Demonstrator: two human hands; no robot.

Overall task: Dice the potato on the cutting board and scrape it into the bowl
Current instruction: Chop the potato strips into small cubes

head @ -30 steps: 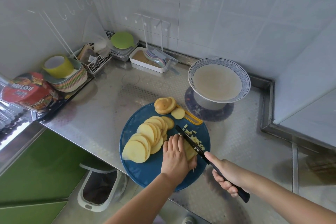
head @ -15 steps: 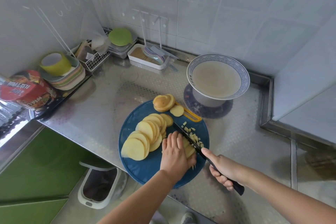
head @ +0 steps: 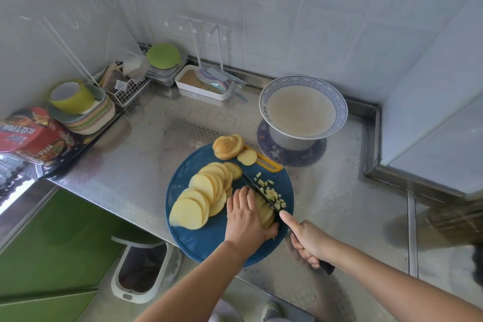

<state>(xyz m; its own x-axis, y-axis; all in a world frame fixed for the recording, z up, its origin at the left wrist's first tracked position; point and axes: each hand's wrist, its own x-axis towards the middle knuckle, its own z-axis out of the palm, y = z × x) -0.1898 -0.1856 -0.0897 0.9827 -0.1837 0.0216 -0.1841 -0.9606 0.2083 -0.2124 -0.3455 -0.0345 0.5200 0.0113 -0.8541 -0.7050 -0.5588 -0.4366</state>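
A round blue cutting board (head: 206,243) lies on the steel counter. A fan of pale potato slices (head: 201,196) covers its left half, and a skin-on end piece (head: 227,148) sits at its far edge. My left hand (head: 245,217) presses down on a small stack of potato strips (head: 265,213). My right hand (head: 311,244) grips the handle of a black knife (head: 261,192), forefinger along its spine, with the blade down against the strips. Small potato dice (head: 273,192) lie to the right of the blade. The blue-rimmed bowl (head: 339,107) stands beyond the board on a round mat.
A white tray (head: 201,91) with utensils, a wire basket (head: 128,91) and stacked plates with a yellow-green cup (head: 72,97) line the back left wall. A red package (head: 31,136) sits at the far left. A bin (head: 142,272) stands on the floor below the counter edge.
The knife has worked a little leftward into the strips, and a few more dice lie to its right. My left hand has stayed on the stack.
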